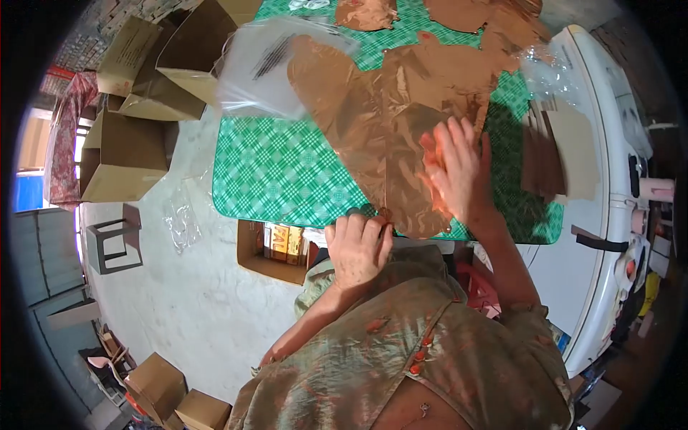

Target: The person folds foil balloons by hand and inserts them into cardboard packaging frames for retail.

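A large flat sheet of shiny copper-coloured foil (358, 107) lies on the green checked tabletop (279, 168), its lower part reaching the near edge. My left hand (358, 247) is at that near edge, fingers curled and pressed on the foil's narrow lower corner. Over the right part of the foil my right hand (459, 168) lies with fingers spread, and an orange reflection shows beside it. More copper foil pieces (365, 13) lie at the far side of the table. A stack of clear plastic bags (265, 68) sits left of the foil.
Brown cardboard pieces (570, 154) and crumpled clear plastic (548, 72) are on the right, beside a white appliance (602, 129). Open cardboard boxes (132, 154) stand at the left. An open box (272, 269) with packets is under the near edge. A grey stool (115, 247) stands on the floor.
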Action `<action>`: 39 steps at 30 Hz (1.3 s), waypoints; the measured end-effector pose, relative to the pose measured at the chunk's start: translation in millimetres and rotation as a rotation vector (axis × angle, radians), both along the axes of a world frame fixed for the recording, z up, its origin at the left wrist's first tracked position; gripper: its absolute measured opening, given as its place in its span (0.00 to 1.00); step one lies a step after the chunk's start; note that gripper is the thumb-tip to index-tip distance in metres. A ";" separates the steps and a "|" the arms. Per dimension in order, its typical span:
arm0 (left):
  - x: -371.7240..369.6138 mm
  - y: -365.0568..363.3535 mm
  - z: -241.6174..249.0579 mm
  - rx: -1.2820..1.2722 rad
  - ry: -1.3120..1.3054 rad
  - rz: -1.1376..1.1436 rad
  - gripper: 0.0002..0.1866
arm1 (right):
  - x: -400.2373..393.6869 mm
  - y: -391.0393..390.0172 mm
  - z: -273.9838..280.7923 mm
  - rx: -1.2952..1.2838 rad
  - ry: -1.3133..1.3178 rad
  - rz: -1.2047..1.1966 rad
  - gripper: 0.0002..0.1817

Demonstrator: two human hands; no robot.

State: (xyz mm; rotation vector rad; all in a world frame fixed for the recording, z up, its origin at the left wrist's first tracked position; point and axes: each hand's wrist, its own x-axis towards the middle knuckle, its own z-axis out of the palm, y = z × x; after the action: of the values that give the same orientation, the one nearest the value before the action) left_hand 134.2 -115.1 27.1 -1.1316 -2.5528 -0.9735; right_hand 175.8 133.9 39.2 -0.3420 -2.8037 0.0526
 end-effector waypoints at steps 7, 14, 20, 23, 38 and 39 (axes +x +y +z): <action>1.3 0.8 1.9 0.005 -0.012 -0.002 0.12 | -14.4 52.1 -15.0 0.145 0.042 -0.106 0.32; 0.3 -0.2 2.3 0.008 -0.019 0.001 0.12 | -24.8 43.0 -10.6 0.136 0.050 -0.051 0.29; -0.5 -0.9 1.6 -0.004 -0.015 -0.015 0.13 | -27.3 43.6 -10.1 0.099 0.056 -0.003 0.27; -0.1 -0.8 -0.3 0.008 -0.007 -0.015 0.13 | -28.4 45.6 -10.4 0.104 0.050 0.023 0.27; 0.0 -1.8 -1.0 0.006 0.000 -0.013 0.14 | -28.9 45.1 -6.3 -0.031 -0.025 0.023 0.34; 0.2 -1.6 -0.1 0.002 -0.003 -0.013 0.14 | -27.3 45.3 -5.7 -0.045 -0.054 -0.002 0.36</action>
State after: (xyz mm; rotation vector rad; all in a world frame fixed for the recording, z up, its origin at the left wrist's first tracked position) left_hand 134.4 -116.7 26.9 -1.1481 -2.5497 -0.9806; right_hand 148.5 179.3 33.4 -0.3622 -2.8595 0.1076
